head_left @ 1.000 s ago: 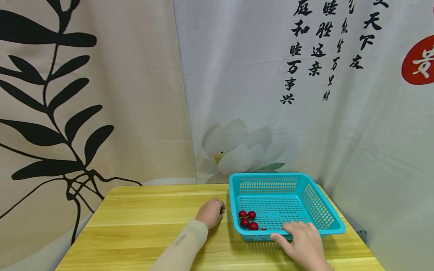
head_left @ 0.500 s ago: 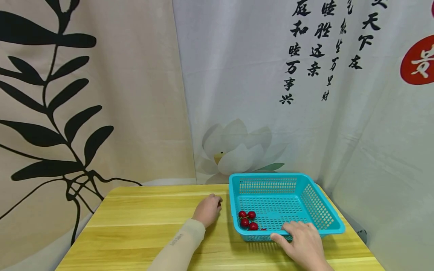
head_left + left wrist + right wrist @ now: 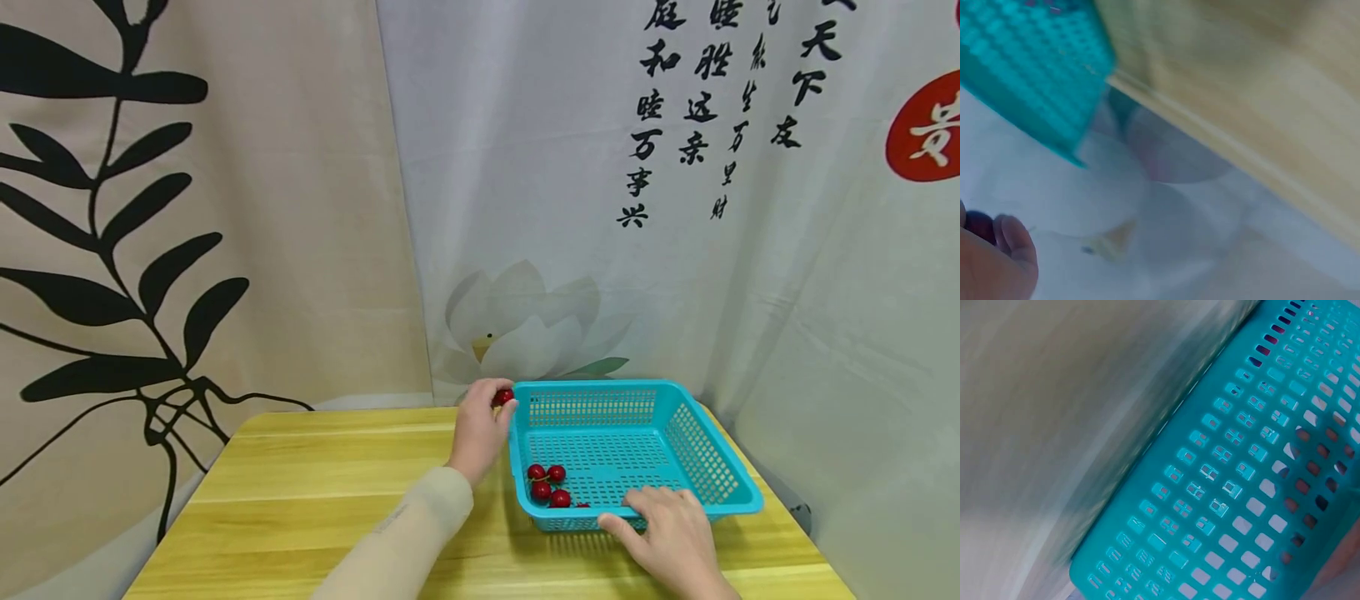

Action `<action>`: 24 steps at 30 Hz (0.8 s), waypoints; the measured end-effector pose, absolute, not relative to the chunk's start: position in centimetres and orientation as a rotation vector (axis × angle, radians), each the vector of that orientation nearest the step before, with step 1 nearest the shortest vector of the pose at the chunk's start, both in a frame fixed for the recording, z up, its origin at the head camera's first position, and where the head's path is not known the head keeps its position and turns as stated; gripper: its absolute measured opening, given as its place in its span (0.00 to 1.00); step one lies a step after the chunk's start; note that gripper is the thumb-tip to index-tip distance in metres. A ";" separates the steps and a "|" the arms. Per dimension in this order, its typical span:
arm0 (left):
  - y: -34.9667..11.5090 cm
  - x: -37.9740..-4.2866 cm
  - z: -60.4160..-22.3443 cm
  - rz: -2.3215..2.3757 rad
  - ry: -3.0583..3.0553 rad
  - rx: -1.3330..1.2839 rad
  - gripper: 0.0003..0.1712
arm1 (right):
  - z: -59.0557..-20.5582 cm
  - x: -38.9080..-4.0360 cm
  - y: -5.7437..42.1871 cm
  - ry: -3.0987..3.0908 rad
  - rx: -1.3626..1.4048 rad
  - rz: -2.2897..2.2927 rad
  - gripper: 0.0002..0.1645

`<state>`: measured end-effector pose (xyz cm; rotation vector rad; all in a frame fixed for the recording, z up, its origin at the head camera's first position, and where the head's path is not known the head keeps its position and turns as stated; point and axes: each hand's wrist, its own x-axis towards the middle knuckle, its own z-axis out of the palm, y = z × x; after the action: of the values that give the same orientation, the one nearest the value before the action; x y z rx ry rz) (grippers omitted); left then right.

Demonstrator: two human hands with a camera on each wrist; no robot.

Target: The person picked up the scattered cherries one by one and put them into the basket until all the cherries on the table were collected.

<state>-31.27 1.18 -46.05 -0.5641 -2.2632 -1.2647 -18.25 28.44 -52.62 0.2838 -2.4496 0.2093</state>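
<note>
My left hand (image 3: 480, 429) is raised beside the far left corner of the blue plastic basket (image 3: 637, 512). It pinches a dark red cherry (image 3: 503, 397) between thumb and fingers, and the left wrist view shows part of this cherry (image 3: 980, 226) too. Inside the basket, several more cherries (image 3: 542, 492) lie in the near left corner, some on stems. My right hand (image 3: 671, 537) grips the front rim, its fingers over the edge and its thumb outside. Through the basket's holes in the right wrist view, parts of those fingers (image 3: 1302, 486) show.
The basket stands on the right side of a wooden table (image 3: 300, 492). Behind the table hangs a curtain (image 3: 330, 208) printed with leaves, a white flower and dark characters.
My left hand has moved up and away from the tabletop towards the basket's far left corner, and the cherry in it now shows. The right hand and basket have stayed in place.
</note>
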 end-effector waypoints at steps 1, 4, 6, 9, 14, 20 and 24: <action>1.8 -30.9 -45.8 -1.233 -2.263 -0.644 0.13 | -52.6 -18.3 28.4 -2.453 0.283 0.210 0.22; 3.6 -29.3 -45.5 -1.120 -2.357 -0.873 0.12 | -52.6 -18.3 28.4 -2.460 0.284 0.205 0.22; 4.8 -28.3 -45.6 -1.047 -2.474 -0.998 0.11 | -52.7 -18.3 28.4 -2.455 0.290 0.198 0.22; 6.3 -27.2 -46.0 -0.932 -2.650 -1.133 0.11 | -52.9 -18.3 28.4 -2.436 0.303 0.190 0.22; 8.1 -26.7 -46.9 -0.857 -2.863 -1.238 0.12 | -53.0 -18.3 28.5 -2.414 0.314 0.194 0.22; 8.8 -26.6 -46.9 -0.830 -2.991 -1.245 0.15 | -52.9 -18.3 28.5 -2.408 0.308 0.189 0.22; 8.8 -26.7 -47.0 -0.864 -3.042 -1.232 0.18 | -52.7 -18.3 28.6 -2.420 0.298 0.188 0.21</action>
<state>-26.69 8.82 -47.02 -1.2317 -3.0424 -0.8645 -18.28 28.56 -52.73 0.2984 -2.4198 0.1881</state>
